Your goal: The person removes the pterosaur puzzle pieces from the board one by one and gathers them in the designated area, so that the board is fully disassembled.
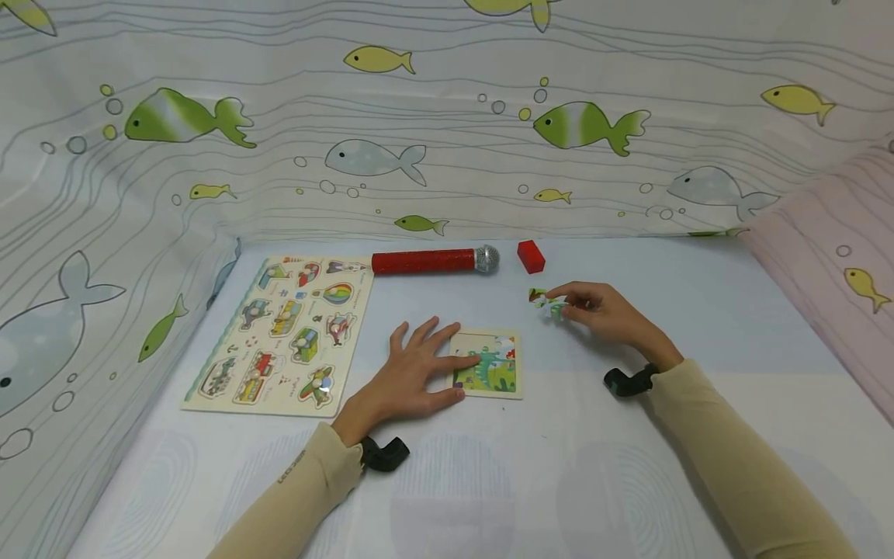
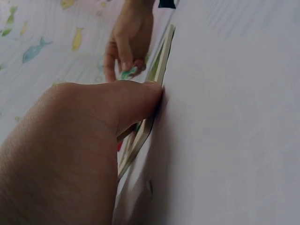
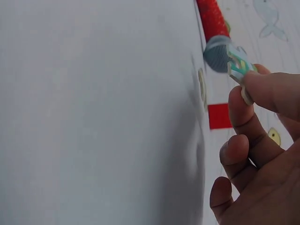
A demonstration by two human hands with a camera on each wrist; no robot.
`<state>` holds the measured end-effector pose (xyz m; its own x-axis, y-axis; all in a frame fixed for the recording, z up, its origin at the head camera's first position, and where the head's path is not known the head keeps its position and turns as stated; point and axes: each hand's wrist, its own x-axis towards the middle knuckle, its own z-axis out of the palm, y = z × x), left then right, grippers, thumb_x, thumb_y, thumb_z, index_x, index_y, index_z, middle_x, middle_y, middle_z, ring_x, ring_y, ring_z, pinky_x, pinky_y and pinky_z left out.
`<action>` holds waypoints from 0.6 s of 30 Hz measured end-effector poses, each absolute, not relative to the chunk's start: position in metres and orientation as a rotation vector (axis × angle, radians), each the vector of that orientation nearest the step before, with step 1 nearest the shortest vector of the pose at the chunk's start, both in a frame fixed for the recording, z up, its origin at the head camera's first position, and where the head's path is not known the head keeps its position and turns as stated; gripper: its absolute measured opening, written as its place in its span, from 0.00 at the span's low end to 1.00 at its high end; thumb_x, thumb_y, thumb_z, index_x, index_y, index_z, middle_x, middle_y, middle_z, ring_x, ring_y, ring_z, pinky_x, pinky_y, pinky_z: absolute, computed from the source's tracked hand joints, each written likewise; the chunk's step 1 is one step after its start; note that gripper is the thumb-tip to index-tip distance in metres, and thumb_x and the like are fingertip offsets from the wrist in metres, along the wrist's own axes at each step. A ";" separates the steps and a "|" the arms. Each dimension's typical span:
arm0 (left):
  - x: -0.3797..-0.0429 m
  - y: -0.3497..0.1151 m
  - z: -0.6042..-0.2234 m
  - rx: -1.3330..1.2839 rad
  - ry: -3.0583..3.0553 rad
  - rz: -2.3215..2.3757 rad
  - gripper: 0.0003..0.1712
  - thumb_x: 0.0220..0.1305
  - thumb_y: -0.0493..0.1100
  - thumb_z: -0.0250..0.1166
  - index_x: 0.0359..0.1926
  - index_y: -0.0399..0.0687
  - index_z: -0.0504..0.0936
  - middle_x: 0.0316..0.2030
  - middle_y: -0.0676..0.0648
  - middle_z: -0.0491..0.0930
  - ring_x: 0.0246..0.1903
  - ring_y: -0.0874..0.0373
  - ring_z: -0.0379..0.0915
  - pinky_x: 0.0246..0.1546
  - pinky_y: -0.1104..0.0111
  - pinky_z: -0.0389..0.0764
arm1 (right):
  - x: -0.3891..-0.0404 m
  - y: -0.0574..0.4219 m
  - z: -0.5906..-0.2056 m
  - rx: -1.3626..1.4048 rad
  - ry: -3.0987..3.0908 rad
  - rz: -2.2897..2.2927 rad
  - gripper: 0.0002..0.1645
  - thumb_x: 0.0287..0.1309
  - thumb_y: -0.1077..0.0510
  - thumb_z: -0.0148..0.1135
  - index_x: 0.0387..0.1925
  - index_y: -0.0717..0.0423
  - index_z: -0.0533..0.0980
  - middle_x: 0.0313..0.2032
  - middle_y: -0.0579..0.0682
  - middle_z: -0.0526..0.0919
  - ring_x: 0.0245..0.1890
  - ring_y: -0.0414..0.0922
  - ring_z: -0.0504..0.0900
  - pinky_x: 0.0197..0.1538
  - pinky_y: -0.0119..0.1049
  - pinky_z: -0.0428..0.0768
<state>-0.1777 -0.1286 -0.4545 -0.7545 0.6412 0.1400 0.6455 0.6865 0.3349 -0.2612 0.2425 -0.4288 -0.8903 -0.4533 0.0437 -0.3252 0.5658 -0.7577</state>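
On the tabletop (image 1: 489,466), well in from its far edge, a puzzle (image 1: 501,382) lies flat, its left edge under the left hand (image 1: 412,376), fingers spread wide. Beyond its far right corner, the right hand (image 1: 604,314) pinches a piece (image 3: 239,65) between thumb and finger; a second piece (image 1: 536,296) seems just beside it. Good handling likely means light, steady left pressure, fingers clear of the puzzle's pale, seemingly unfilled far strip, and the piece held by its rim, picture up

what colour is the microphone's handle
Red; the microphone's handle shows best in the head view.
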 end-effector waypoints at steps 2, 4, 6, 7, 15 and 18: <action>-0.178 -0.129 -0.454 -1.094 -2.868 -0.582 0.31 0.66 0.67 0.59 0.69 0.78 0.73 0.79 0.46 0.58 0.79 0.37 0.44 0.70 0.31 0.39 | -0.264 0.247 -0.428 -0.632 2.643 -1.215 0.19 0.69 0.59 0.62 0.59 0.48 0.81 0.39 0.53 0.80 0.38 0.47 0.73 0.38 0.32 0.72; -0.178 -0.129 -0.454 -1.092 -2.865 -0.582 0.30 0.66 0.67 0.59 0.69 0.78 0.73 0.79 0.46 0.58 0.79 0.38 0.44 0.70 0.31 0.39 | -0.267 0.250 -0.429 -0.606 2.645 -1.196 0.19 0.69 0.59 0.62 0.60 0.47 0.81 0.39 0.53 0.80 0.38 0.47 0.73 0.37 0.32 0.72; -0.178 -0.129 -0.454 -1.093 -2.863 -0.581 0.30 0.66 0.66 0.59 0.69 0.78 0.73 0.79 0.46 0.58 0.79 0.38 0.44 0.70 0.31 0.39 | -0.270 0.253 -0.430 -0.587 2.645 -1.183 0.19 0.70 0.59 0.62 0.60 0.47 0.81 0.40 0.53 0.80 0.37 0.47 0.73 0.37 0.32 0.73; -0.178 -0.129 -0.454 -1.094 -2.863 -0.582 0.30 0.66 0.66 0.59 0.69 0.78 0.73 0.79 0.46 0.58 0.79 0.38 0.44 0.70 0.31 0.39 | -0.272 0.254 -0.431 -0.582 2.647 -1.180 0.19 0.69 0.60 0.61 0.60 0.48 0.81 0.40 0.53 0.80 0.37 0.47 0.73 0.37 0.32 0.73; -0.177 -0.128 -0.454 -1.089 -2.874 -0.584 0.31 0.66 0.67 0.58 0.70 0.77 0.73 0.79 0.46 0.58 0.80 0.38 0.45 0.71 0.32 0.40 | -0.280 0.261 -0.428 -0.573 2.648 -1.148 0.19 0.69 0.60 0.62 0.59 0.50 0.81 0.38 0.56 0.81 0.34 0.44 0.73 0.36 0.31 0.73; -0.177 -0.128 -0.454 -1.087 -2.879 -0.578 0.31 0.66 0.67 0.58 0.70 0.78 0.72 0.79 0.47 0.58 0.80 0.39 0.44 0.71 0.32 0.40 | -0.285 0.262 -0.427 -0.561 2.651 -1.116 0.19 0.69 0.61 0.61 0.59 0.50 0.82 0.38 0.56 0.81 0.34 0.44 0.73 0.37 0.31 0.73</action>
